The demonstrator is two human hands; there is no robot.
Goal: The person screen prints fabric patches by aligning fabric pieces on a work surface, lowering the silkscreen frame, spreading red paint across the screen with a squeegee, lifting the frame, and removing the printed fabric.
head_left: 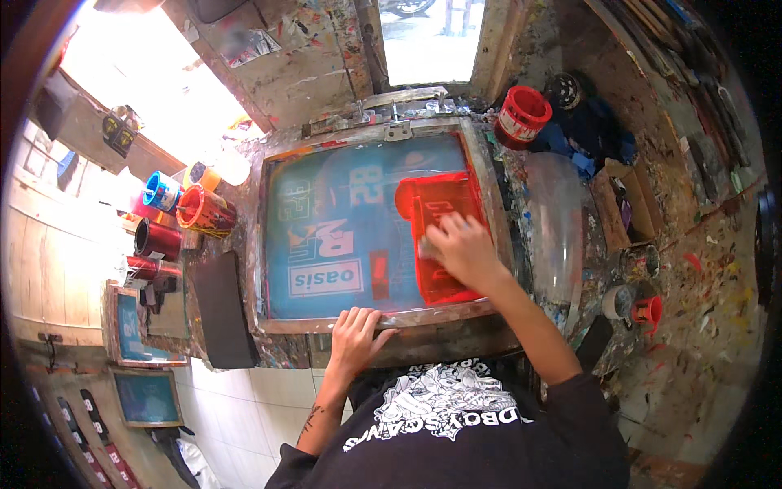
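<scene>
A silk-screen frame (372, 325) with a teal mesh (326, 196) lies on the bench in front of me. Pale lettering and shapes show in the mesh. Red ink (444, 191) covers a broad patch at its right side, and a smaller red strip (380, 275) lies to the left of that. Over the ink patch is my right hand (464, 253), its fingers curled round a small greyish thing that they mostly hide. My left hand (354, 338) rests on the frame's near rail, fingers laid over the wood and thumb stretched out to the side.
Hinge clamps (397, 130) hold the frame's far edge. Paint tubs, one orange (204, 210) and one blue (162, 191), stand at the left near a dark board (224, 310). To the right are a red tub (523, 116), a clear plastic sheet (554, 228) and a cardboard box (626, 204).
</scene>
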